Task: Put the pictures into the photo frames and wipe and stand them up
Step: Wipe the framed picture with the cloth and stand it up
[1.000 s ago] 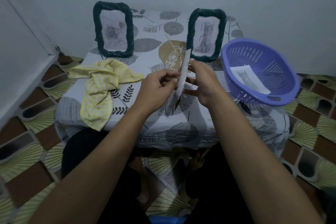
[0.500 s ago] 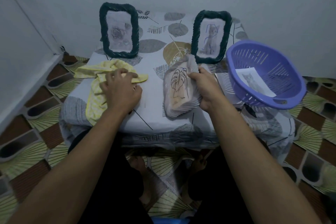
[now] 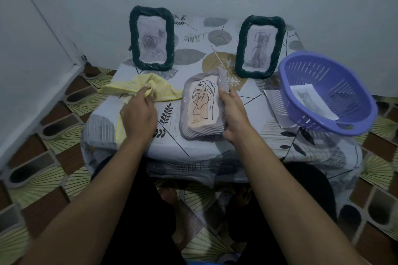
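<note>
Grey frame, leaf drawing inside, resting on worktop, held by right grip. Yellow cloth pinched by left grip. Rose frame and cat frame stood behind.

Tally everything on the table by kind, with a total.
photo frames: 3 (rose frame, cat frame, leaf frame)
yellow cloth: 1
purple basket: 1
loose paper sheets: 2 (cat print in the basket, plain sheet lying beside it)
total: 7

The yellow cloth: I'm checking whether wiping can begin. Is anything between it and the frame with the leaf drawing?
Nothing visible. The left hand grips the yellow cloth just left of the leaf frame, which the right hand holds at its right edge. Only a strip of bare tablecloth lies between them.
</note>
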